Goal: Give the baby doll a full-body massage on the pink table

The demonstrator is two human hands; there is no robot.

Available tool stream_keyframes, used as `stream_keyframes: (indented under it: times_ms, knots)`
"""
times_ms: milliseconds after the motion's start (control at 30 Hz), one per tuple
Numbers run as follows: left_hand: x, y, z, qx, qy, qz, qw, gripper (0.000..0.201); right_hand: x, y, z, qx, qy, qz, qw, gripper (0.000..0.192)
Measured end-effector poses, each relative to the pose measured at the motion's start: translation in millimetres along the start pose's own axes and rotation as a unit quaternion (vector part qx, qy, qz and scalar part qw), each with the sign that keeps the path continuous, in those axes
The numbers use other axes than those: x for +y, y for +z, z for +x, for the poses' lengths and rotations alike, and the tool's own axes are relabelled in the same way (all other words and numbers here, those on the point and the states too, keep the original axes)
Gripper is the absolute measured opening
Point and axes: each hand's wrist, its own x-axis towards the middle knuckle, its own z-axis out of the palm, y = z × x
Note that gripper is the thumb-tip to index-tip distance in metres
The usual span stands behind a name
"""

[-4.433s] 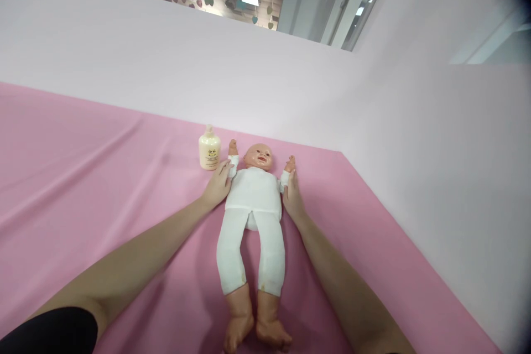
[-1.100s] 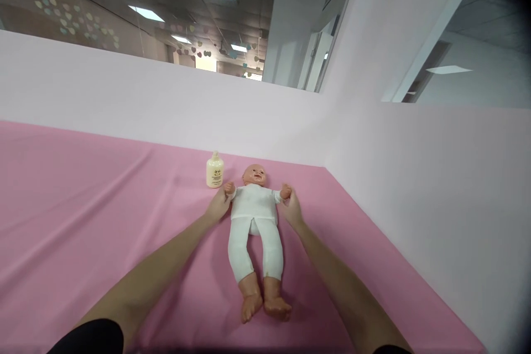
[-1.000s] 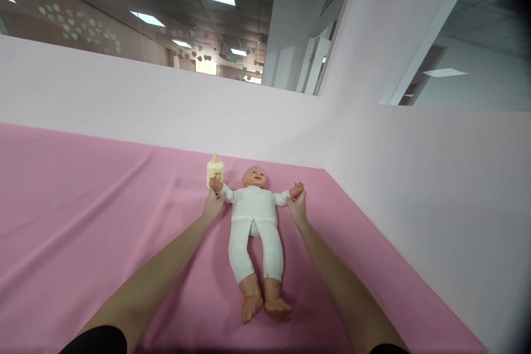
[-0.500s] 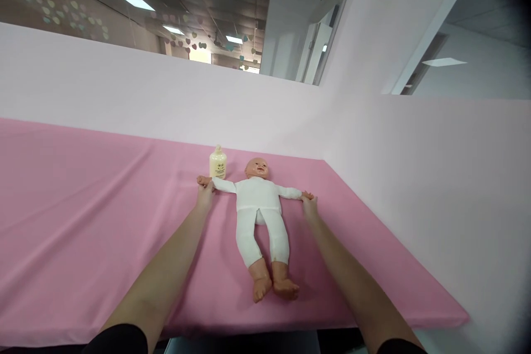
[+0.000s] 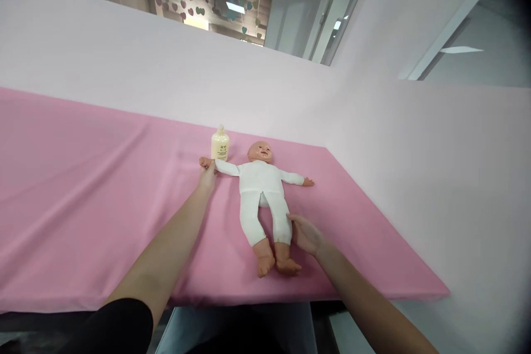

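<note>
We've got a bald plastic baby doll in white long-sleeved clothing flat on its back on the pink-sheeted counter, head toward the pale wall, bare feet pointing our way. Our left hand is closed round the doll's wrist on that side, the white-sleeved arm stretched straight out! Across the body, the other arm lies extended on the pink, clear of our grasp. Our right hand is lower, touching the outer side of the leg near the knee; some fingers are hidden there, so we can't tell whether they grip. And just beyond the held arm we spot a pale-yellow rounded bottle with dark lettering, upright near the doll's head, its base partly covered.
</note>
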Motion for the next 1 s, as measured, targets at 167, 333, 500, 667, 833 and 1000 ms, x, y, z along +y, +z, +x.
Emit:
stream_keyframes:
  times_ms: [167,333,500,667,833,1000]
  knots:
    - [-5.4,3.2,-1.4,-0.026,0.043,0.047,0.998,0.044,-15.9,5.8,-28.8,-0.094,0.219,0.215,0.947,0.025]
    - [-5.9,6.1,-4.5,-0.030,0.065,0.095,0.993,0.053,-20.5,8.1,-49.0,-0.167,0.234,0.245,0.926,0.023]
    - [-7.1,12.4,-11.0,-0.067,0.128,0.127,0.981,0.056,-27.7,-2.2,-39.5,-0.161,0.229,0.244,0.928,0.031]
    - [-12.1,23.5,-25.5,-0.139,0.162,0.239,0.947,0.051,-29.7,-16.9,3.1,-0.216,0.251,0.325,0.886,0.042]
    - [-7.5,34.0,-44.1,-0.268,0.288,0.354,0.848,0.038,-32.8,-20.5,50.1,-0.255,0.213,0.390,0.859,0.038]
    - [-4.8,35.5,-47.7,-0.359,0.358,0.457,0.731,0.038,-21.9,-25.7,88.3,-0.241,0.228,0.420,0.845,0.037]
